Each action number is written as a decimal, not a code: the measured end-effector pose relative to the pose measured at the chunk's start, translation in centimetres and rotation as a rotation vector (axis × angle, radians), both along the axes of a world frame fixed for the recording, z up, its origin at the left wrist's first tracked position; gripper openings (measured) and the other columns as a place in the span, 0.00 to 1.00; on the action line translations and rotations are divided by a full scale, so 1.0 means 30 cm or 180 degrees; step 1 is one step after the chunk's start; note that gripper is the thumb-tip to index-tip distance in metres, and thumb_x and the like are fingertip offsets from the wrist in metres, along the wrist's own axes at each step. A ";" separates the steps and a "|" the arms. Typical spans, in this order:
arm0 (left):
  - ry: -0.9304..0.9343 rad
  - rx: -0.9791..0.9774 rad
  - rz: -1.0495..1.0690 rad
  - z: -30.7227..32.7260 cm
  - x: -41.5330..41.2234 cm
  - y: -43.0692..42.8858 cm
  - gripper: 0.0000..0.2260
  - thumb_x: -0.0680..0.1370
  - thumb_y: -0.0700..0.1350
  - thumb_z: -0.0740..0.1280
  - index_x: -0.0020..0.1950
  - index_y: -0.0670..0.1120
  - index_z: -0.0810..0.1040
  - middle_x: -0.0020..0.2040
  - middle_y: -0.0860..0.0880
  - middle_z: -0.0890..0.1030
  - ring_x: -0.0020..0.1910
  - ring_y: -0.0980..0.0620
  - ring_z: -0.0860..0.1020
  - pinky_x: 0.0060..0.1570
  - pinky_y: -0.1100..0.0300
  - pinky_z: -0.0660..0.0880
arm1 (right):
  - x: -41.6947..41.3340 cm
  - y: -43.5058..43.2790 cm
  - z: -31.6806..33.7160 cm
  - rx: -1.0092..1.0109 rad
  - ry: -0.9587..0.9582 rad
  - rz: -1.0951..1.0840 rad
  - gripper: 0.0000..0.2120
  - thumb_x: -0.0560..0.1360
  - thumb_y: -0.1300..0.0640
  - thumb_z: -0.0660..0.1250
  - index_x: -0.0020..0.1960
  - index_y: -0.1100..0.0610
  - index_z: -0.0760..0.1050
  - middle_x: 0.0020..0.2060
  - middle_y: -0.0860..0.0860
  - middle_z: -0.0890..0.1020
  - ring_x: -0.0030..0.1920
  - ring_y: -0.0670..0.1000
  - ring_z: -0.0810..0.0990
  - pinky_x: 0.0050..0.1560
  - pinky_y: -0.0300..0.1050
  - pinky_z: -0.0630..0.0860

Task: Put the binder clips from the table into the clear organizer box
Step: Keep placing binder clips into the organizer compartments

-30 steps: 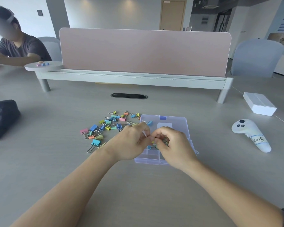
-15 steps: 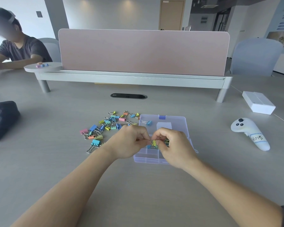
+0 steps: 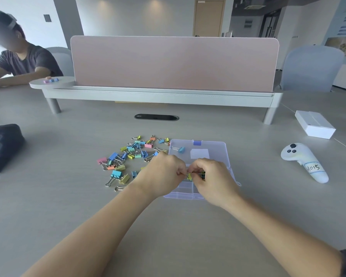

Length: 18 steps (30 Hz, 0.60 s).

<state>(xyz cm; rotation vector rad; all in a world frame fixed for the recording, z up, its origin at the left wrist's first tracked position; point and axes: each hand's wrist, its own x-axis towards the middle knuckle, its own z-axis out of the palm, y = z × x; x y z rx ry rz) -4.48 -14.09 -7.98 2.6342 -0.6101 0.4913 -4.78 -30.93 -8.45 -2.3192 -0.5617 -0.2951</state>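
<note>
Hands: The left hand and right hand were drawn together over the box, fingers curled, fingertips almost touching. Both pinched one yellow clip between them.

Held clip: It hung just above the box's near compartments. Its wire handles seemed to point toward the left hand, its long axis running roughly left to right. I couldn't make out whether the handles were folded.

Box: The clear organizer box sat open near the middle of the table, its lid laid flat toward the far edge. A few clips looked to be inside already, mostly hidden by the right hand. One blue clip lay on the lid's far-left corner.

Loose clips: The pile of clips lay scattered on the table just left of the box, some touching its left wall.

Nearer hand: The left, I judged. The pile lay on its side, directly beyond its knuckles, so the right would have to cross over the box.

Open room: There was plenty of bare tabletop toward the near edge. A white controller and a white carton sat well to the right, and a black bag lay at the left edge.

Next move: Probably a short drop straight down into a compartment. The low dividers were the only thing likely to snag it.
</note>
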 end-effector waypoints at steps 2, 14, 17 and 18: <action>0.0045 0.0220 0.0089 0.009 -0.005 -0.014 0.07 0.74 0.41 0.68 0.42 0.49 0.86 0.36 0.51 0.84 0.37 0.47 0.77 0.40 0.53 0.76 | -0.001 0.000 0.003 -0.0025 0.0032 -0.0029 0.08 0.74 0.66 0.64 0.46 0.56 0.81 0.43 0.48 0.83 0.44 0.47 0.80 0.46 0.39 0.74; 0.0263 0.0528 0.0324 0.057 -0.026 -0.054 0.09 0.76 0.41 0.66 0.47 0.51 0.86 0.41 0.50 0.84 0.42 0.48 0.77 0.45 0.57 0.75 | 0.000 -0.003 0.001 -0.0109 0.0023 -0.0070 0.07 0.72 0.65 0.67 0.45 0.56 0.82 0.42 0.49 0.82 0.44 0.50 0.79 0.46 0.42 0.75; 0.0176 0.0603 0.0287 0.060 -0.030 -0.057 0.10 0.75 0.39 0.66 0.47 0.50 0.86 0.41 0.50 0.84 0.41 0.46 0.77 0.44 0.57 0.75 | 0.006 -0.005 -0.006 -0.0106 -0.0009 -0.0112 0.07 0.72 0.65 0.67 0.44 0.55 0.82 0.41 0.48 0.79 0.43 0.48 0.78 0.42 0.34 0.72; 0.0142 0.0583 0.0269 0.059 -0.031 -0.057 0.10 0.74 0.38 0.67 0.46 0.50 0.87 0.40 0.49 0.84 0.41 0.45 0.78 0.44 0.57 0.75 | 0.007 -0.006 -0.008 -0.0092 -0.0021 -0.0116 0.07 0.71 0.65 0.67 0.43 0.55 0.81 0.41 0.47 0.78 0.42 0.46 0.77 0.40 0.30 0.69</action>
